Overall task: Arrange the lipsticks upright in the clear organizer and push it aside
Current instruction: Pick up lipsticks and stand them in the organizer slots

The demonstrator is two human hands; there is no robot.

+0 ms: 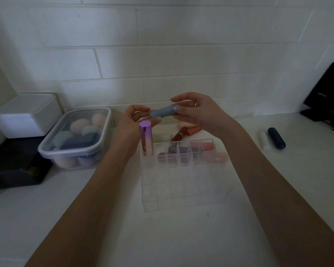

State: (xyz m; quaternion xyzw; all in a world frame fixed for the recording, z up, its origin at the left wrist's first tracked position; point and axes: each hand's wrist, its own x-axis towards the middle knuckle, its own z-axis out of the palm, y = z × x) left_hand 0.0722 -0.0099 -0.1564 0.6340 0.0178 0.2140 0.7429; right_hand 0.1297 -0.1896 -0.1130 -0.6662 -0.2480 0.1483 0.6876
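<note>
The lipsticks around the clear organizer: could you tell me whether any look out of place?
Two do: a dark blue tube and a white tube lie flat far right of the clear organizer, apart from the rest.

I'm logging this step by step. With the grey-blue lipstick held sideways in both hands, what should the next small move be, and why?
Probably tip the grey-blue lipstick upright and lower it into an empty slot of the clear organizer. Left hand and right hand hold it level above; only the purple-pink lipstick stands in a slot.

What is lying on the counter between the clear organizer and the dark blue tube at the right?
In the head view, one white tube lies beside the dark blue tube; up to the clear plastic organizer the white counter is bare.
</note>
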